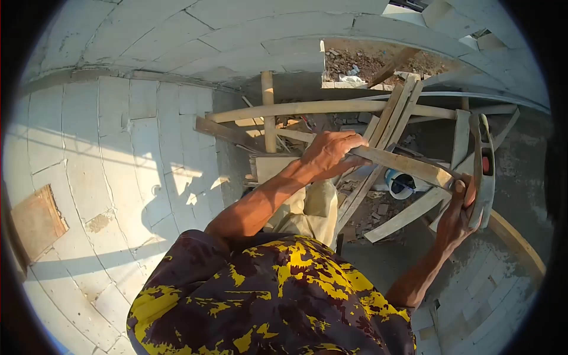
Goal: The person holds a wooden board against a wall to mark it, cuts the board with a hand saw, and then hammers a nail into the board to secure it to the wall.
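Observation:
My left hand (332,155) is closed round the near-left end of a short wooden batten (414,166). The batten runs across to the right, above loose planks. At its other end is my right hand (457,214), with the thumb by the batten's end and the fingers closed against a long, narrow grey tool (487,192). The tool stands lengthwise at the right, with a slot near its top and a red insert (486,165); its exact kind I cannot make out. Part of my right fingers is hidden behind it.
Crossed planks (397,115) and a round pole (307,108) form a rough frame ahead. Below lies a white-blue bucket (400,184) among rubble. Block walls (127,160) surround me, with an opening (378,62) ahead. A plywood piece (39,222) is at the left.

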`<state>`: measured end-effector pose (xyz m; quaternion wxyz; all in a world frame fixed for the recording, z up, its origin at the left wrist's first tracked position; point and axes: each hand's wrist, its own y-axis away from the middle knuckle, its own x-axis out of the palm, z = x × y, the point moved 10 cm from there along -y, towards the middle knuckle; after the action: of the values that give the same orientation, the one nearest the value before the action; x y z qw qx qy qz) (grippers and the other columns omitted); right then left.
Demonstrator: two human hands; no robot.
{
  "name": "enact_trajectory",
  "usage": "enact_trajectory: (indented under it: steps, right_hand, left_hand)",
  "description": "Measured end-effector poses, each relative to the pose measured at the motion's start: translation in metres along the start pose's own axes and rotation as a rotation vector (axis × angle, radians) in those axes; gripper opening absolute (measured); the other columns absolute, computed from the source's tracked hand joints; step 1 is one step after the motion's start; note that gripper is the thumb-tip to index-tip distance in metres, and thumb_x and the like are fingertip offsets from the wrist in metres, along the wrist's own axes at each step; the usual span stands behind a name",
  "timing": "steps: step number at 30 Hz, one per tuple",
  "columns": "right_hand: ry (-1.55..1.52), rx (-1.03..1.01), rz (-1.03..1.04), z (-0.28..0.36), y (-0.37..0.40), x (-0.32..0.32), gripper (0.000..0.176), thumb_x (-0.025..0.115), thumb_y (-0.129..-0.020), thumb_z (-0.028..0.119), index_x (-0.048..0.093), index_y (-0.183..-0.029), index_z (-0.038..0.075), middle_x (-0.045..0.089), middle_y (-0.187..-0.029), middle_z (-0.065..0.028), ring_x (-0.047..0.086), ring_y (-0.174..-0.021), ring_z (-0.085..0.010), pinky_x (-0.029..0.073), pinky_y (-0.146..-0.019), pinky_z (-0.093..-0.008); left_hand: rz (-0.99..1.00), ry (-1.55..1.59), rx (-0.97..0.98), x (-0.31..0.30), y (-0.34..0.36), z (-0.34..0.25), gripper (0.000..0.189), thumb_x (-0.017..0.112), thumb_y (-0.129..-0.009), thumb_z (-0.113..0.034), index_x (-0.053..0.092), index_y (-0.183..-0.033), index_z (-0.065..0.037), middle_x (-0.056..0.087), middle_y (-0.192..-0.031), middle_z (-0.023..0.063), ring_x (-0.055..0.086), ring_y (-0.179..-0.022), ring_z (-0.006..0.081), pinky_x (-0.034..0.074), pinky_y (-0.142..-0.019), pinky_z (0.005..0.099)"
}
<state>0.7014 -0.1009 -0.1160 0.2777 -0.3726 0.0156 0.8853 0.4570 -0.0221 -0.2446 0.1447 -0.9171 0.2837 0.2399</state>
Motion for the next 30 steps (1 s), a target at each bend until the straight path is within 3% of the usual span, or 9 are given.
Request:
enact_trajectory:
  steps: [5, 7, 12, 13, 16, 22, 26, 28, 30]
  right_hand:
    - [0.055, -0.203, 0.135, -0.002, 0.027, 0.001, 0.037, 0.060, -0.093, 0.027, 0.060, -0.118, 0.000, 0.064, -0.107, -0.0110, 0.056, -0.101, -0.0189, 0.043, -0.089, -0.0343]
    - [0.115, -0.128, 0.191, -0.024, 0.036, -0.006, 0.036, 0.062, -0.086, 0.019, 0.060, -0.114, -0.003, 0.065, -0.103, -0.0150, 0.062, -0.086, -0.0249, 0.048, -0.076, -0.0337]
    - [0.057, -0.156, 0.486, 0.010, 0.036, 0.020, 0.034, 0.061, -0.090, 0.024, 0.061, -0.111, -0.002, 0.060, -0.113, -0.0191, 0.056, -0.106, -0.0320, 0.040, -0.092, -0.0412]
    - [0.216, -0.358, 0.513, -0.001, 0.040, 0.025, 0.033, 0.060, -0.090, 0.020, 0.058, -0.114, -0.003, 0.059, -0.114, -0.0201, 0.054, -0.107, -0.0359, 0.040, -0.092, -0.0451]
    - [0.070, -0.529, 0.302, -0.033, 0.036, 0.039, 0.035, 0.059, -0.088, 0.015, 0.053, -0.118, -0.004, 0.060, -0.107, -0.0188, 0.057, -0.094, -0.0357, 0.044, -0.081, -0.0423]
    - [0.048, -0.492, 0.168, 0.054, 0.008, 0.065, 0.038, 0.063, -0.083, 0.015, 0.058, -0.119, 0.004, 0.061, -0.112, -0.0178, 0.057, -0.101, -0.0344, 0.043, -0.089, -0.0420]
    - [0.034, -0.493, 0.137, 0.101, 0.006, 0.064, 0.042, 0.067, -0.079, 0.016, 0.061, -0.121, 0.008, 0.061, -0.113, -0.0183, 0.056, -0.103, -0.0348, 0.043, -0.092, -0.0429]
    - [0.109, -0.634, 0.051, 0.144, 0.013, 0.048, 0.046, 0.067, -0.081, 0.020, 0.058, -0.123, 0.003, 0.062, -0.107, -0.0173, 0.057, -0.097, -0.0312, 0.045, -0.088, -0.0399]
    - [-0.052, -0.576, 0.026, 0.180, 0.012, 0.035, 0.039, 0.063, -0.085, 0.020, 0.056, -0.117, -0.001, 0.061, -0.102, -0.0166, 0.058, -0.092, -0.0308, 0.045, -0.082, -0.0388]
  left_hand:
    - [0.135, -0.022, -0.031, 0.003, 0.015, -0.008, 0.039, 0.071, -0.078, -0.039, 0.064, -0.100, -0.009, 0.065, -0.087, 0.0050, 0.065, -0.076, 0.0254, 0.051, -0.068, 0.0384]
    - [0.203, -0.001, -0.098, 0.004, 0.019, -0.005, 0.037, 0.069, -0.080, -0.039, 0.063, -0.101, -0.010, 0.066, -0.089, 0.0050, 0.065, -0.078, 0.0274, 0.051, -0.068, 0.0396]
    - [0.169, 0.051, -0.106, -0.021, 0.024, -0.008, 0.044, 0.066, -0.082, -0.043, 0.062, -0.102, -0.004, 0.066, -0.092, 0.0114, 0.065, -0.080, 0.0325, 0.050, -0.069, 0.0424]
    - [0.172, 0.018, -0.104, -0.028, 0.025, -0.011, 0.047, 0.065, -0.082, -0.045, 0.061, -0.102, -0.002, 0.066, -0.092, 0.0138, 0.065, -0.082, 0.0331, 0.050, -0.071, 0.0427]
    - [0.124, -0.021, -0.100, -0.038, 0.029, -0.005, 0.048, 0.064, -0.083, -0.046, 0.060, -0.106, -0.003, 0.065, -0.093, 0.0144, 0.064, -0.084, 0.0331, 0.050, -0.072, 0.0425]
    - [0.055, -0.121, -0.078, -0.102, 0.047, -0.027, 0.049, 0.062, -0.085, -0.047, 0.060, -0.107, -0.004, 0.065, -0.094, 0.0135, 0.064, -0.085, 0.0318, 0.049, -0.072, 0.0429]
    - [-0.107, -0.136, -0.066, -0.150, 0.060, -0.045, 0.049, 0.066, -0.084, -0.045, 0.062, -0.111, -0.004, 0.066, -0.098, 0.0124, 0.064, -0.083, 0.0289, 0.049, -0.071, 0.0399]
    - [-0.541, 0.017, 0.138, -0.202, 0.086, -0.073, 0.046, 0.069, -0.084, -0.035, 0.060, -0.116, -0.004, 0.066, -0.106, 0.0122, 0.064, -0.091, 0.0240, 0.048, -0.078, 0.0365]
    - [-0.866, 0.155, -0.074, -0.238, 0.141, -0.054, 0.041, 0.068, -0.087, -0.030, 0.060, -0.117, -0.003, 0.068, -0.104, 0.0077, 0.060, -0.077, 0.0097, 0.046, -0.068, 0.0256]
